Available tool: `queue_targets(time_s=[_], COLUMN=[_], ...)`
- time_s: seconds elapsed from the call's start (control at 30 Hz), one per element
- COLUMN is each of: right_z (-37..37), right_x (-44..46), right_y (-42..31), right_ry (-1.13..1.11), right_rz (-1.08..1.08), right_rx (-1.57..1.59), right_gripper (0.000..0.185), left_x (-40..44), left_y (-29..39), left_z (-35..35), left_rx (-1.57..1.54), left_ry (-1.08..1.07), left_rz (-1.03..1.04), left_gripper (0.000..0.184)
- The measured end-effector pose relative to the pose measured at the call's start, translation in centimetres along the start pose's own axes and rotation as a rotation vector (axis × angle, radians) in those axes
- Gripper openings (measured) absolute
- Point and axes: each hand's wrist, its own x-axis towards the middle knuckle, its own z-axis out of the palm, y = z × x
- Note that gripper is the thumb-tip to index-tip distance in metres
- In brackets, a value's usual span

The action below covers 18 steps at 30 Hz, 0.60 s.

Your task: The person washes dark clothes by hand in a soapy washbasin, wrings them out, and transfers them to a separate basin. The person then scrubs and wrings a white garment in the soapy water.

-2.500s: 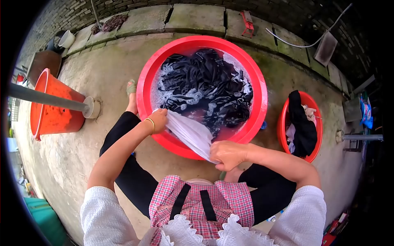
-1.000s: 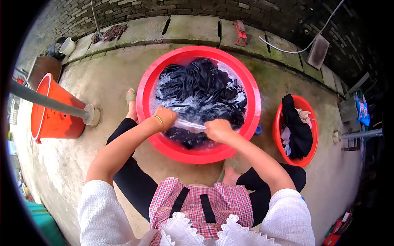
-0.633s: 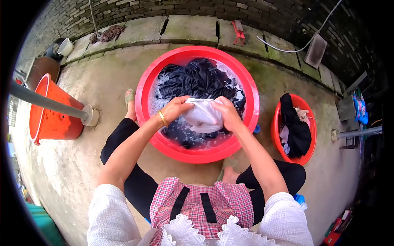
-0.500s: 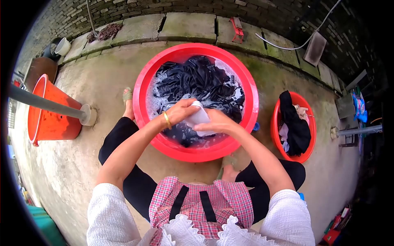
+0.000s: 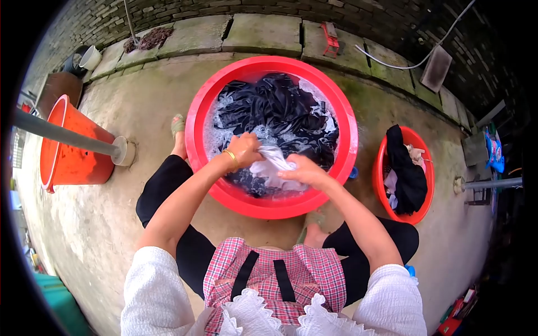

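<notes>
A large red basin (image 5: 196, 131) holds sudsy water and a heap of soaked black clothes (image 5: 274, 103). Over its near part, a wet white cloth (image 5: 273, 168) is stretched between my two hands. My left hand (image 5: 244, 150), with a gold bangle at the wrist, is closed on the upper left part of the cloth. Gripping the cloth's right side between thumb and fingers is my right hand (image 5: 305, 171). The lower part of the cloth hangs loosely over the water. Some white fabric shows among the suds at the basin's right side.
A smaller red basket (image 5: 378, 187) with black and pale clothes stands to the right. At the left are an orange-red bucket (image 5: 84, 151) and a metal pole (image 5: 67, 136). A small red stool (image 5: 330, 42) and a pale hose (image 5: 392, 66) lie beyond the large basin.
The white cloth was stretched, then twisted low over the basin, opened out and bunched up; now it hangs looser between my hands. My hands have stayed closed on it.
</notes>
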Motion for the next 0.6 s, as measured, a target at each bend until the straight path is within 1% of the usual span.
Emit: queue_targets(time_s=[0.07, 0.1, 0.13, 0.2, 0.23, 0.27, 0.33, 0.37, 0.4, 0.47, 0.5, 0.53, 0.57, 0.6], right_z=[0.7, 1.0, 0.6, 0.1, -0.2, -0.4, -0.7, -0.7, -0.6, 0.2, 1.3, 2.4, 4.4, 5.7], right_x=[0.8, 1.5, 1.9, 1.9, 2.1, 2.2, 2.3, 2.7, 3.4, 4.7, 4.1, 3.2, 3.3, 2.6], right_y=[0.8, 1.3, 1.7, -0.1, -0.2, -0.4, -0.8, -0.6, 0.2, 1.7, 0.7, -0.2, 0.4, 0.1], right_ry=[-0.102, -0.104, -0.105, -0.006, 0.007, 0.009, 0.022, 0.035, 0.035, -0.065, -0.109, -0.152, -0.123, -0.150], right_rz=[-0.106, -0.140, -0.141, 0.000, -0.039, -0.039, 0.018, 0.018, 0.019, -0.011, -0.053, -0.008, -0.205, -0.234], right_rx=[-0.070, -0.009, -0.009, 0.267, 0.366, 0.367, 0.658, 0.685, 0.686, 0.557, 0.373, 0.091, -0.265, -0.596], right_gripper=[0.024, 0.019, 0.019, 0.019, 0.022, 0.022, 0.026, 0.029, 0.029, 0.036, 0.034, 0.033, 0.039, 0.047], left_x=[0.3, 0.4, 0.4, 0.7, 0.6, 0.3, 0.1, 0.4, 0.1, 0.2, 0.3, 0.2, 2.6, 1.9], left_y=[0.4, 0.8, 1.0, 1.4, 1.9, 2.0, 1.8, 0.7, 1.2, 2.2, 3.3, 4.2, 1.8, 3.3], left_z=[0.0, -0.1, 0.0, 0.7, 1.4, 2.0, 4.5, 7.7, 8.4, 9.7, 9.3, 8.9, 14.4, 11.6], left_rx=[-0.073, -0.040, -0.038, -0.182, -0.232, -0.232, -0.627, -0.868, -1.008, -1.208, -1.246, -1.286, -1.761, -2.384], left_ry=[0.240, 0.254, 0.253, 0.451, 0.627, 0.626, 0.651, 0.661, 0.541, 0.283, 0.259, 0.234, 0.393, 0.183], left_rz=[0.026, 0.023, 0.021, -0.086, -0.121, -0.119, -0.388, -0.334, -0.407, -0.553, -0.573, -0.592, -0.175, -0.210], left_gripper=[0.024, 0.025, 0.025, 0.031, 0.034, 0.034, 0.032, 0.028, 0.024, 0.020, 0.023, 0.026, 0.031, 0.036])
